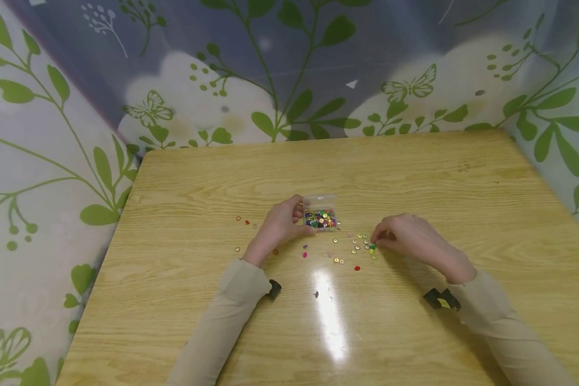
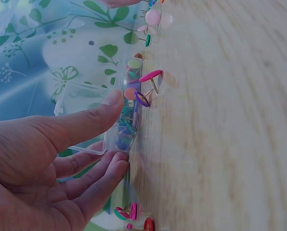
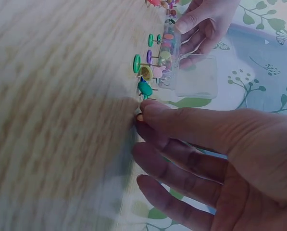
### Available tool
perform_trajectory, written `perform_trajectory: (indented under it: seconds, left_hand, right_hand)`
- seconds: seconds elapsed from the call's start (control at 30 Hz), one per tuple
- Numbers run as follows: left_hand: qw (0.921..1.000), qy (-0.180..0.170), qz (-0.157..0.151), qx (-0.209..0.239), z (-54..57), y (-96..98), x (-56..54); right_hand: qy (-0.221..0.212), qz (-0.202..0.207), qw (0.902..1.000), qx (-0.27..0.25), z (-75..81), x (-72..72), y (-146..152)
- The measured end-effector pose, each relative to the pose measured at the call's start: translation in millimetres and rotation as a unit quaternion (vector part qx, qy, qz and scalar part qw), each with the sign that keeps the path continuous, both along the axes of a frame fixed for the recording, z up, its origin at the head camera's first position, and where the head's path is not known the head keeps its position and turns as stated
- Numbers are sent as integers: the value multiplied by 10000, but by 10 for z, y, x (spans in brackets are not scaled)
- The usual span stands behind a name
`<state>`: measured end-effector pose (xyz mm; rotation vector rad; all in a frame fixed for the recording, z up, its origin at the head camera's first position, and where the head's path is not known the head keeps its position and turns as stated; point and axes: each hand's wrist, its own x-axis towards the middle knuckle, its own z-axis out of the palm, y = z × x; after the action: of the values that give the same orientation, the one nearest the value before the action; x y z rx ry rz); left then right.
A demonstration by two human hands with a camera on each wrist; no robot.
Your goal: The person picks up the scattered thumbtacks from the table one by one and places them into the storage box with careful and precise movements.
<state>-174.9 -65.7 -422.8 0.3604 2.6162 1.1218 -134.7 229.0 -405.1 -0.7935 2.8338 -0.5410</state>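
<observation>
A small clear plastic box (image 1: 320, 220) of colourful thumbtacks sits on the table with its lid (image 3: 196, 76) raised. My left hand (image 1: 283, 219) grips the box from its left side, thumb along the near edge and fingers at the side. To the right, my right hand (image 1: 407, 236) is low over the wood beside scattered thumbtacks (image 1: 354, 251). Between its thumb and index fingertip, an orange thumbtack (image 3: 140, 117) is pinched, mostly covered by them. A green thumbtack (image 3: 144, 88) lies right by those fingertips. The other right fingers are loosely bent.
Loose thumbtacks lie around the box, among them a pink one (image 1: 305, 255), a red one (image 1: 357, 268) and a dark one (image 1: 316, 294) nearer me. Several more are left of my left hand. The wooden table (image 1: 415, 177) meets a leaf-patterned wall covering (image 1: 309, 69) at its back.
</observation>
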Motion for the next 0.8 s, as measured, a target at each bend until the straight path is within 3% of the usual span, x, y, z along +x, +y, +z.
perform_trajectory:
  seconds: [0.4, 0.8]
  left_hand:
    - [10000, -11, 20, -33, 12, -2, -4]
    - [10000, -55, 44, -59, 2, 6, -6]
  right_hand:
    - [626, 28, 9979, -149, 31, -34, -55]
    - [1183, 79, 9925, -311, 103, -208, -458]
